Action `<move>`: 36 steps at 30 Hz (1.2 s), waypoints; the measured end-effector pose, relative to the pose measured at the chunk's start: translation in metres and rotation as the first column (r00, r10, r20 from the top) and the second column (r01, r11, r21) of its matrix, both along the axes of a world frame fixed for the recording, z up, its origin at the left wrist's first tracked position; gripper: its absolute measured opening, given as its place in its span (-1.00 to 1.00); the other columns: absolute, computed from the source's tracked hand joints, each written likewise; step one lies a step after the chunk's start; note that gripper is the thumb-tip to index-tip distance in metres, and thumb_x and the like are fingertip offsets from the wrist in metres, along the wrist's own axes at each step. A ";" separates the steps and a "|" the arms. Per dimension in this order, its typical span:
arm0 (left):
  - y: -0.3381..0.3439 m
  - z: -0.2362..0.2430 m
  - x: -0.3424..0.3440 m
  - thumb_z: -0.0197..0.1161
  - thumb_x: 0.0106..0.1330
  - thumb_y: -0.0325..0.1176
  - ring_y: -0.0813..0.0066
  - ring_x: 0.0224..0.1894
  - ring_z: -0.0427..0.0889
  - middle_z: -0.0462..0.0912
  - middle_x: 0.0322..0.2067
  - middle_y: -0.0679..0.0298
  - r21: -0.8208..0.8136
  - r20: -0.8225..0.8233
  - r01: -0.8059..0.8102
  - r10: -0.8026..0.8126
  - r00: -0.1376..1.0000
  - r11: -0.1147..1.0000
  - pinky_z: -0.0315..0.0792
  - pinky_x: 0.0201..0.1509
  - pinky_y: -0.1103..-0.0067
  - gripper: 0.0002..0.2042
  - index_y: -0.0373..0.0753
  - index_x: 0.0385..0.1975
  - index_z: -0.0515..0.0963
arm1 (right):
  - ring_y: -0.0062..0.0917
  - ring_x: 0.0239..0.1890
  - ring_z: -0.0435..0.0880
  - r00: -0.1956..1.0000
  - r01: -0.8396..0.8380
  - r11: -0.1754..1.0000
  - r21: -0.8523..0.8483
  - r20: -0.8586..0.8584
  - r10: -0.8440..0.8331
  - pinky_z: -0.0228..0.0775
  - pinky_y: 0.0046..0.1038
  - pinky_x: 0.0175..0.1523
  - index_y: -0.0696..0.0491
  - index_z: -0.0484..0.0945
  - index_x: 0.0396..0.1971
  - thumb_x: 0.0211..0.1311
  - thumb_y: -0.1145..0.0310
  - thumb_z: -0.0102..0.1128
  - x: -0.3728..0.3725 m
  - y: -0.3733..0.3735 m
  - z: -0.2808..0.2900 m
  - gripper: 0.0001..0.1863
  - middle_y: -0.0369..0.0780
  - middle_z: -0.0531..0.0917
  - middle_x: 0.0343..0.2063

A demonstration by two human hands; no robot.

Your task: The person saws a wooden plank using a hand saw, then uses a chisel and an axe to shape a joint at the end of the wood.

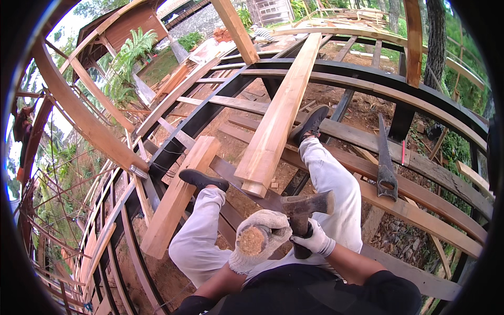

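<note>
My left hand [258, 231], in a knitted white glove, is closed round a thick round wooden piece [251, 240]. Its rough end faces me; the rest is hidden, so I cannot tell whether it is a tool handle. My right hand [315, 239], in a white glove, grips the black handle of a hatchet [310, 205], whose metal head points sideways above the fist. Just beyond both hands is the near end of a long pale beam [281, 115], cut to a stepped tongue. Left of it lies a shorter thick timber [181, 194], beside my left shoe.
A handsaw [386, 157] lies across the planks at right, near a red pencil [403, 152]. Black metal beams [336, 67] and spaced planks [420, 210] form an open frame over dirt, with gaps between. Wooden posts [236, 31] stand upright around. My legs straddle the frame.
</note>
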State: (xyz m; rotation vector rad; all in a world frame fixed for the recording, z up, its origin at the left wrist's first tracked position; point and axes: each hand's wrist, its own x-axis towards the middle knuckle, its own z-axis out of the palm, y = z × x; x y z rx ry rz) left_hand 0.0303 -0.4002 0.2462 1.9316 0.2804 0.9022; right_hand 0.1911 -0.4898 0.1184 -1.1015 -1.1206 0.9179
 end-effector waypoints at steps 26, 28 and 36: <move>-0.007 0.057 -0.037 0.54 0.15 -0.50 0.41 0.09 0.63 0.67 -0.03 0.21 -0.291 -0.252 0.002 -0.079 0.965 0.957 0.49 0.20 0.44 -0.53 -0.28 0.09 0.57 | -0.56 -0.16 0.71 0.932 -0.048 0.999 0.005 -0.360 0.047 0.58 -0.44 -0.06 0.17 0.52 0.14 0.28 0.58 0.21 -0.021 -0.024 -0.001 -0.59 -0.17 0.71 -0.10; 0.011 0.054 -0.049 0.55 0.14 -0.49 0.39 0.17 0.60 0.64 0.10 0.15 -0.386 -0.225 0.045 -0.141 0.964 0.922 0.45 0.26 0.44 -0.44 -0.32 0.18 0.52 | -0.39 0.13 0.64 0.948 0.022 0.993 0.114 -0.319 0.016 0.46 -0.32 0.25 0.24 0.49 0.14 0.19 0.68 0.17 -0.013 -0.021 -0.003 -0.54 -0.08 0.67 0.06; 0.129 0.037 -0.041 0.35 0.38 -0.38 0.36 0.10 0.63 0.66 0.00 0.17 -0.398 0.022 -0.216 0.244 0.969 0.892 0.48 0.27 0.38 -0.58 -0.34 0.20 0.49 | -0.11 -0.01 0.71 0.817 0.471 0.874 -0.115 -0.316 -0.482 0.61 -0.08 0.09 0.25 0.32 0.22 0.19 0.57 0.24 0.037 -0.045 -0.079 -0.43 0.04 0.64 -0.06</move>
